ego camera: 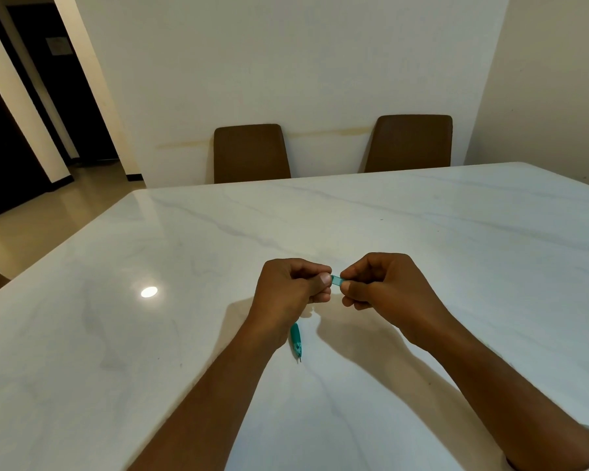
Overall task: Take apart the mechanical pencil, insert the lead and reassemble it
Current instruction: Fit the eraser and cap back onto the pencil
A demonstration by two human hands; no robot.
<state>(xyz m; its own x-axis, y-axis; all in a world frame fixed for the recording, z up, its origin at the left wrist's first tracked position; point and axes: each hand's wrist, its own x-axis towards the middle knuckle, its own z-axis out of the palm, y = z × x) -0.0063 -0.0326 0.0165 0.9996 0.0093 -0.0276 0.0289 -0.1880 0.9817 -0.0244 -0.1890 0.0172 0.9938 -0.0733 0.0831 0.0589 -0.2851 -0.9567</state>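
While both hands are working just above the table (422, 232), the left hand (291, 290) is closing as a fist around the barrel of the teal pencil (296, 339), whose tip is pointing down toward the person, just over the marble; the right hand (380, 287) is pinching the pencil's upper end between thumb and forefinger, a short teal stretch showing between the two hands; whether that end is the cap or a separate inner piece cannot be told from this view. Judged from the grip, the step in hand is the pulling or twisting off of the top; it is probably best done by keeping the left hand steady as the anchor, drawing the right hand straight along the pencil's axis instead of bending it, and holding the work low over the table so that a small part, if dropped, is not rolling far. Count: two hands; one pencil; two brown chairs (250, 153) standing at the far side of the table; no loose lead or lead case is showing anywhere on the table.
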